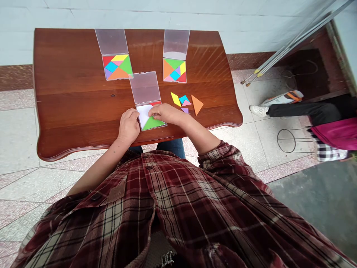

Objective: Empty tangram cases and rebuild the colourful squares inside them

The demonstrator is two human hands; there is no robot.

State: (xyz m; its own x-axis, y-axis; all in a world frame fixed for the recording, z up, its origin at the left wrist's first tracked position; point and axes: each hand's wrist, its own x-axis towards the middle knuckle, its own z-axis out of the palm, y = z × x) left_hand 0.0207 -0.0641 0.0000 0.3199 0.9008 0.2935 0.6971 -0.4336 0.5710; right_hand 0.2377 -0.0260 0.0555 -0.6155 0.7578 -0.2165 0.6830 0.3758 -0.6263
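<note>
The nearest tangram case (154,128) lies with its clear lid folded back at the table's front edge. Inside, a green triangle (153,123) fills the lower right, a red piece (155,102) shows at the top, and the left part is bare white. My left hand (129,124) grips the case's left edge with bent fingers. Over the case, my right hand (164,112) has its fingertips pressed together; whatever they hold is hidden. To its right lie a yellow parallelogram (175,99), a blue square (184,99), a pink triangle (186,103), a purple triangle (185,110) and an orange triangle (197,105).
Two more open tangram cases, a left one (117,67) and a right one (174,70), hold full sets at the back of the wooden table (72,93). Another person's leg (290,111) and a pair of crutches (275,56) are off to the right.
</note>
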